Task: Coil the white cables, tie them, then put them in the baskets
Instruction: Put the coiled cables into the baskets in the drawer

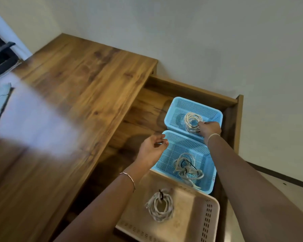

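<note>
The right hand (209,129) reaches into the far blue basket (196,103) and its fingers curl round a coiled white cable (191,119) that lies on the basket's floor. The left hand (151,148) hovers over the left rim of the near blue basket (208,182), well apart from the right, fingers loosely curled with nothing visible in them. Inside that near basket lies a looser cable bundle (185,167) with dark ties. Closest to the camera, a beige basket (191,215) holds a third coil (160,206) bound by a black tie (161,195). All three baskets sit in a row on a lower wooden shelf (143,109) beside the desk top (77,93)
</note>
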### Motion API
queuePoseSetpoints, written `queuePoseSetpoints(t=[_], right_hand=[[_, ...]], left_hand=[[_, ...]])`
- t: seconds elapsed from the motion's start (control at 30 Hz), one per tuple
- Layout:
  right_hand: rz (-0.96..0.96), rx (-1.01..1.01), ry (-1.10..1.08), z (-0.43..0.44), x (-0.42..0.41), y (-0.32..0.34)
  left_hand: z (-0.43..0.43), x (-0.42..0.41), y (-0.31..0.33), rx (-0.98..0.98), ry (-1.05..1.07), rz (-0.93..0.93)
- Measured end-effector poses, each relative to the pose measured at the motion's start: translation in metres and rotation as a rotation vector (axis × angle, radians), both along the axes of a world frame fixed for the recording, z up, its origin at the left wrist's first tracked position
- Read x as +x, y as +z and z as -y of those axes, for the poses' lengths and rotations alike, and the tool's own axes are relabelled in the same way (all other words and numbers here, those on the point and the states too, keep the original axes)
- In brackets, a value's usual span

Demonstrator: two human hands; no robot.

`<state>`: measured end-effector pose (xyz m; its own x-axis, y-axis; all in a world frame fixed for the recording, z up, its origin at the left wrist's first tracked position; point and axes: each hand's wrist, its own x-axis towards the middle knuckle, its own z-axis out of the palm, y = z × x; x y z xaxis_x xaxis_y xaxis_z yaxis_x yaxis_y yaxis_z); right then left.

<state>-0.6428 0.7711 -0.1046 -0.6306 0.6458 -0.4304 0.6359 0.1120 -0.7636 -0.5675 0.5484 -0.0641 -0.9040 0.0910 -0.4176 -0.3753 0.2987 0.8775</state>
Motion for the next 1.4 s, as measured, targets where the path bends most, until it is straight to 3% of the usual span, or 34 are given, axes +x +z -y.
queuePoseSetpoints(t=[0.17, 0.27, 0.33, 0.43, 0.53, 0.57, 0.6, 0.63, 0.67, 0.73, 0.8, 0.9, 1.03, 1.4], right_hand=[[0.061, 0.255, 0.211, 0.001, 0.007, 0.014], [-0.143, 0.438, 0.191, -0.003, 0.032, 0.033], [-0.262, 0.539, 0.138, -0.007, 0.056, 0.043], [-0.18, 0.644, -0.035, -0.018, 0.09, 0.048], [0.06, 0.366, -0.181, -0.024, 0.118, 0.041], [0.088, 0.233, -0.195, -0.022, 0.124, 0.037], [0.084, 0.135, -0.187, -0.018, 0.132, 0.035], [0.069, 0.087, -0.173, -0.015, 0.138, 0.032], [0.053, 0.086, -0.159, -0.01, 0.144, 0.031], [0.044, 0.119, -0.148, -0.005, 0.148, 0.032], [0.047, 0.115, -0.155, -0.002, 0.148, 0.032], [0.038, 0.088, -0.159, 0.001, 0.143, 0.034], [0.015, 0.021, -0.139, 0.016, 0.136, 0.031], [0.02, -0.005, 0.036, 0.082, 0.102, 0.037]], left_hand=[[-0.01, 0.015, 0.013, -0.12, -0.149, -0.141], [-0.026, 0.041, 0.024, -0.335, -0.332, -0.42], [-0.043, 0.068, 0.032, -0.455, -0.526, -0.575], [-0.073, 0.115, 0.037, -0.612, -0.961, -0.854], [-0.084, 0.167, 0.015, -0.575, -1.364, -0.973], [-0.084, 0.181, 0.007, -0.666, -1.473, -0.909], [-0.08, 0.193, 0.001, -0.814, -1.494, -0.721], [-0.074, 0.201, -0.004, -0.933, -1.478, -0.643], [-0.065, 0.211, -0.015, -0.967, -1.56, -0.694], [-0.05, 0.222, -0.027, -0.904, -1.743, -0.774], [-0.041, 0.217, -0.015, -0.987, -1.698, -0.872], [-0.038, 0.211, 0.005, -0.799, -1.708, -0.962], [-0.023, 0.206, 0.01, -0.697, -1.609, -1.127], [0.03, 0.184, 0.019, -0.947, -1.418, -0.958]])
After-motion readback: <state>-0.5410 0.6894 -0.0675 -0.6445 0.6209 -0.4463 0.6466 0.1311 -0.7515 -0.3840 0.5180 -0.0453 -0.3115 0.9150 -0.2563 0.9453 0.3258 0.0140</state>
